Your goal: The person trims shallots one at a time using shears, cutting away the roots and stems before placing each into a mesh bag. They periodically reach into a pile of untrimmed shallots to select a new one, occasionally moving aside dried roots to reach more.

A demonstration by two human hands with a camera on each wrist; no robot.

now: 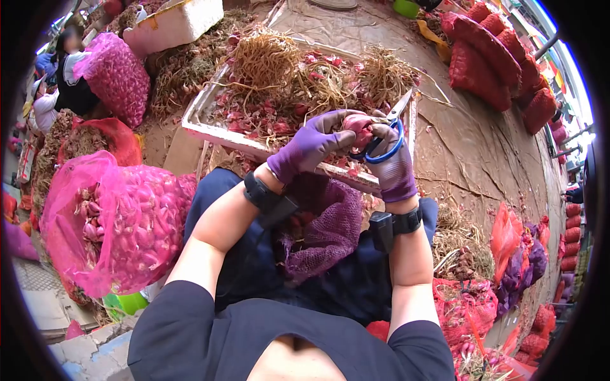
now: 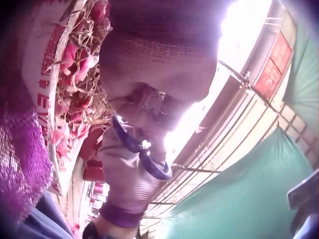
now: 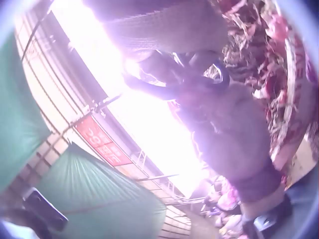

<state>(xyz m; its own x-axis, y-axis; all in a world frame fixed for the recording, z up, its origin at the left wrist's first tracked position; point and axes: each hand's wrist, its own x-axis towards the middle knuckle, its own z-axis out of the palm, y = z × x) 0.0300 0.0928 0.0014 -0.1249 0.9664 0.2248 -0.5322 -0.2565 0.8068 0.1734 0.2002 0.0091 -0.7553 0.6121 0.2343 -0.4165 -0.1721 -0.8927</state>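
Both hands wear purple gloves and meet over the near edge of a white foam tray [image 1: 235,141]. My left hand [image 1: 311,145] pinches a reddish-pink shallot bulb [image 1: 358,130] between fingers and thumb. Blue-handled scissors [image 1: 399,141] are in my right hand [image 1: 393,168], its fingers through the loops and the blades pointing up and away, beside the bulb. In the left wrist view, the blue handles [image 2: 154,167] show against the right glove [image 2: 122,164]; the left glove [image 2: 154,69] hides the bulb. Glare blurs the right wrist view around the scissor handles [image 3: 217,82].
Dried roots [image 1: 264,60] and loose skins fill the tray. A purple mesh bag [image 1: 327,232] lies open between the knees. Full pink net bags [image 1: 143,216] stand at left, red sacks [image 1: 486,60] at far right. Another person [image 1: 70,76] is at upper left.
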